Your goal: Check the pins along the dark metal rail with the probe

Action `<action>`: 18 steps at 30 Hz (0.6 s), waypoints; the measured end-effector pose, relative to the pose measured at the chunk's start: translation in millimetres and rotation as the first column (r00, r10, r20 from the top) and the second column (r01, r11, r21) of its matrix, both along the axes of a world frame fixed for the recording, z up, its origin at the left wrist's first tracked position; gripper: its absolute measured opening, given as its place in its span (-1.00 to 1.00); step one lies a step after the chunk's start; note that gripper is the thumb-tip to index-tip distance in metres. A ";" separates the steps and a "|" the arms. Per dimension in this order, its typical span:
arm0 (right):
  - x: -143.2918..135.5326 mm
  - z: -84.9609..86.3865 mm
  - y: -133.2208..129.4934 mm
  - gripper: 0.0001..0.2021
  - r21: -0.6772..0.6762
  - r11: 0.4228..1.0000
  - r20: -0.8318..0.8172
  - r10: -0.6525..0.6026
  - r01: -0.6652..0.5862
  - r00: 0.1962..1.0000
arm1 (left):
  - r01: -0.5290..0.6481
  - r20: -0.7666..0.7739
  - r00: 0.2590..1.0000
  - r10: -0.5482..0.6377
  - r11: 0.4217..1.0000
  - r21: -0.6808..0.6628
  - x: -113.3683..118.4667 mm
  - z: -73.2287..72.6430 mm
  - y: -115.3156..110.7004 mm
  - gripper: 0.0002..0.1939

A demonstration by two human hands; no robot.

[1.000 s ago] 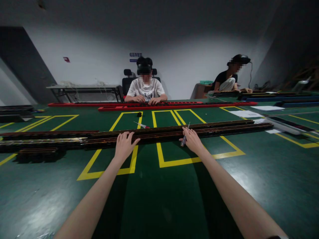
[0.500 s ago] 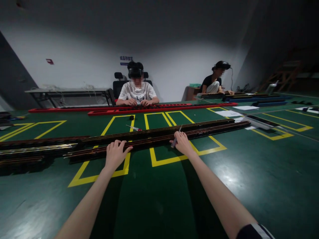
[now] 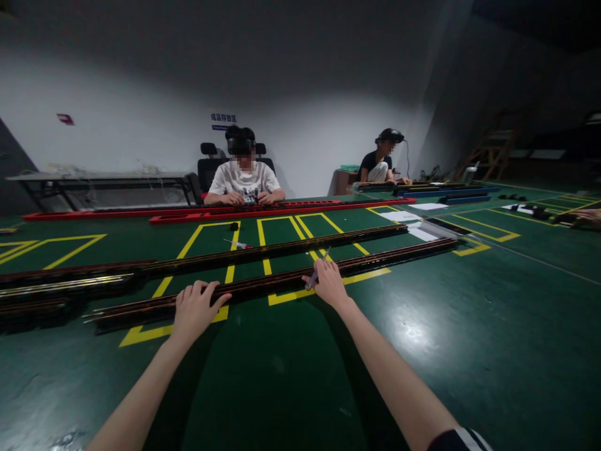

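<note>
A long dark rail (image 3: 277, 274) with thin brown edges lies crosswise in front of me on the green table. My left hand (image 3: 195, 307) grips it near its left part, the fingers over the top and the thumb along the near side. At the rail's middle, my right hand (image 3: 330, 285) is closed around a slim tool (image 3: 311, 280) with a grey handle. A thin pointed end rises above those fingers; its exact kind is unclear. This hand also rests against the rail. Behind lies a second dark rail (image 3: 282, 247), separated from the near one by a strip of table.
More dark rails (image 3: 66, 285) lie at left. Beyond the far rail are a screwdriver (image 3: 238, 244) and a small black piece (image 3: 234, 227). A co-worker (image 3: 244, 175) sits opposite behind red rails (image 3: 188, 217); another person (image 3: 380, 164) is farther right. Papers (image 3: 399, 216) lie at right.
The near rail has come toward me with both hands, widening the gap to the far rail. My view has turned somewhat right, and the tool is still in my right hand.
</note>
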State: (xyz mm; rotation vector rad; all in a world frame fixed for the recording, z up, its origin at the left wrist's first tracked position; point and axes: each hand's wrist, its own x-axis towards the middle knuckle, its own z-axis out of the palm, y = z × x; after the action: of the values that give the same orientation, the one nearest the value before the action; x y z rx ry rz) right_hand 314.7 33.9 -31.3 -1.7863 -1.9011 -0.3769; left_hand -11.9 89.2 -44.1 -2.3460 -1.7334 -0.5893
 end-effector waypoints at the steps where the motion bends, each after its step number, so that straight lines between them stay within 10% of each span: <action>1: -0.3 0.2 -5.0 -0.66 -0.001 1.000 0.001 -0.006 0.006 1.000 | 0.007 0.004 1.000 -0.007 1.000 -0.003 -1.2 -0.2 -2.8 -0.37; 18: -8.2 0.5 -37.6 -0.75 0.121 0.990 -0.046 -0.063 0.068 0.997 | -0.002 0.046 0.999 0.002 1.000 -0.012 18.4 10.1 -54.6 -0.45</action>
State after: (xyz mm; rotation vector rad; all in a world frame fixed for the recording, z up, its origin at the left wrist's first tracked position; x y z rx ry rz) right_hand 306.5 -3.7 -30.8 -1.7652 -1.7549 -0.4654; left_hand 6.5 34.5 -34.1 -2.3568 -1.7632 -0.6385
